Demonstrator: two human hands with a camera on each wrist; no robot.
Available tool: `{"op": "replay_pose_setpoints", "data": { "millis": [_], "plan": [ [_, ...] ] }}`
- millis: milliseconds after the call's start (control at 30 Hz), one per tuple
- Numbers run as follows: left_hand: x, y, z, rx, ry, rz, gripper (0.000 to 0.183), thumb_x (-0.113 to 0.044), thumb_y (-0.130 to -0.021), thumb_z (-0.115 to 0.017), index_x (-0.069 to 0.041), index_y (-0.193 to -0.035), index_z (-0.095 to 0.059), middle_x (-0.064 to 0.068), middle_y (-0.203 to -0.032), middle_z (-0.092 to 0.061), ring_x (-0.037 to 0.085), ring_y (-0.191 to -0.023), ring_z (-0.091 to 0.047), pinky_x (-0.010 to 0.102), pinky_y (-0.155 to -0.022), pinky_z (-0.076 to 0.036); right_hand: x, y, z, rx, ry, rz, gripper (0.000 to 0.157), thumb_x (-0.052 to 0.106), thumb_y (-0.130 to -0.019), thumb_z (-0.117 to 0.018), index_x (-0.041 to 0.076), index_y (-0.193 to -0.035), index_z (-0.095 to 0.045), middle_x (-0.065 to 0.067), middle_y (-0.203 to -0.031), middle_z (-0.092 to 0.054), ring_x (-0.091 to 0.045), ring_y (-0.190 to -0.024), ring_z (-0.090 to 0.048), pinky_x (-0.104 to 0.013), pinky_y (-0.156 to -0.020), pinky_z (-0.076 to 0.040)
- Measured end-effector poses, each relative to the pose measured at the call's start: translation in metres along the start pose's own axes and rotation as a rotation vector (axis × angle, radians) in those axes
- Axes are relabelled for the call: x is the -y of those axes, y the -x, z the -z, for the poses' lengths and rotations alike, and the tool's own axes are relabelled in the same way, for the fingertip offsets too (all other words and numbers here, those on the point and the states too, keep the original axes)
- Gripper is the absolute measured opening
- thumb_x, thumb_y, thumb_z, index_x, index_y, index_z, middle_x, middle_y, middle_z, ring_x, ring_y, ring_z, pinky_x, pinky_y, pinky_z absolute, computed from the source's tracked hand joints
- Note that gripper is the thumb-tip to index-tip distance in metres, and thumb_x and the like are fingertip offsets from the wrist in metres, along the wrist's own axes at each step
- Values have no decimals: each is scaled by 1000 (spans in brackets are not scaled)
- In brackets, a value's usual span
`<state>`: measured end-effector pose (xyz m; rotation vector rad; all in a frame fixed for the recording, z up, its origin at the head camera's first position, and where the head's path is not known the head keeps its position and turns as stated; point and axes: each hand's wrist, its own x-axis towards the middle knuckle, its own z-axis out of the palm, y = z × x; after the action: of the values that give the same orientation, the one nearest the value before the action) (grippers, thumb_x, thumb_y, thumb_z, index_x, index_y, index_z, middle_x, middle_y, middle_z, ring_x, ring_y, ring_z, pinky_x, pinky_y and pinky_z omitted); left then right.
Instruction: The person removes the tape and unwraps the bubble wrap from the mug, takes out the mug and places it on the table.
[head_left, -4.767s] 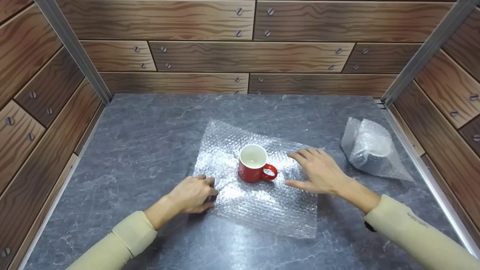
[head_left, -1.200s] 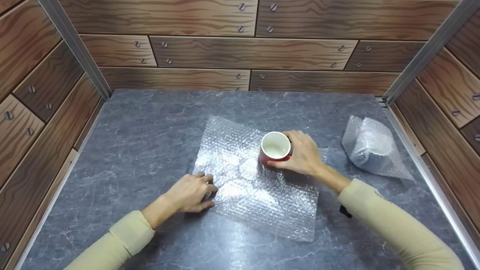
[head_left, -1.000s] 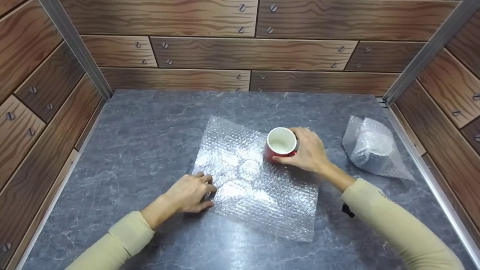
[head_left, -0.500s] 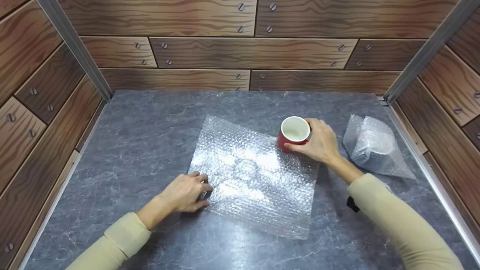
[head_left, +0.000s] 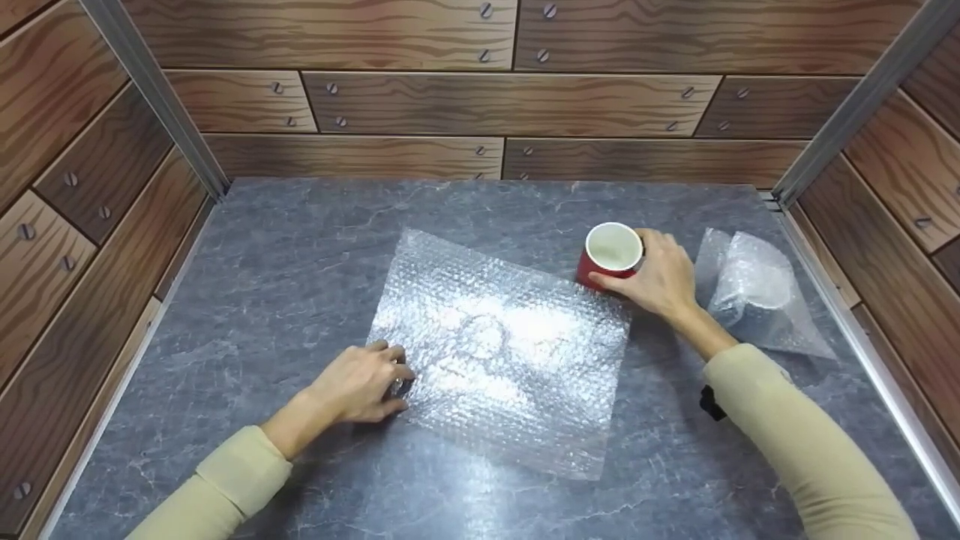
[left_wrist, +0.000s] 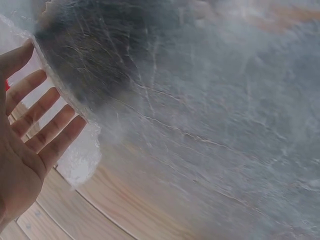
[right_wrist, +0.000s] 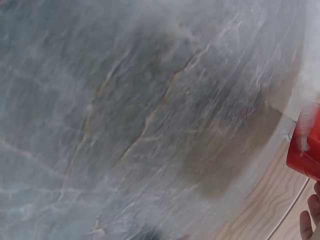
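Observation:
A red mug with a white inside is upright by the far right edge of a flat bubble wrap sheet. My right hand grips the mug from the right, thumb in front, covering its handle. In the right wrist view the mug shows only at the right edge, with some fingertips below. My left hand rests at the sheet's left edge. In the left wrist view the left hand has its fingers extended, with fingertips on the wrap's edge. Whether the mug touches the table I cannot tell.
A bundle in bubble wrap lies right of my right hand, close to the right wall. The grey marbled table is bounded by wood-patterned walls at the back and sides, with metal posts at the far corners.
My right hand has taken hold of the mug and carried it from the sheet's middle to its far right edge. The left hand and the sheet have shifted slightly left.

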<state>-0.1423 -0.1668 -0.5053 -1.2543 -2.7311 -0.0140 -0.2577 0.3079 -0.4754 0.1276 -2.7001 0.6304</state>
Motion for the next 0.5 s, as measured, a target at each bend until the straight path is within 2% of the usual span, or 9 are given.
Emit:
{"op": "replay_pose_setpoints", "data": {
  "millis": [267, 500],
  "plan": [
    [3, 5, -1, -22, 5, 11, 38, -48, -80, -86, -22, -107, -81, 4, -105, -74, 24, -86, -70, 39, -63, -62, -13, -3, 1, -6, 24, -69, 95, 62, -65, -92, 1, -132, -62, -24, -119, -69, -45, -113, -62, -61, -90, -52],
    [5, 8, 0, -8, 3, 22, 39, -49, -81, -85, -23, -109, -81, 5, -108, -74, 25, -88, -70, 40, -64, -63, -20, -5, -1, -1, 52, -152, 98, 66, -67, -90, -1, -133, -60, -26, -120, -68, -46, -114, -62, -62, -90, -52]
  ]
}}
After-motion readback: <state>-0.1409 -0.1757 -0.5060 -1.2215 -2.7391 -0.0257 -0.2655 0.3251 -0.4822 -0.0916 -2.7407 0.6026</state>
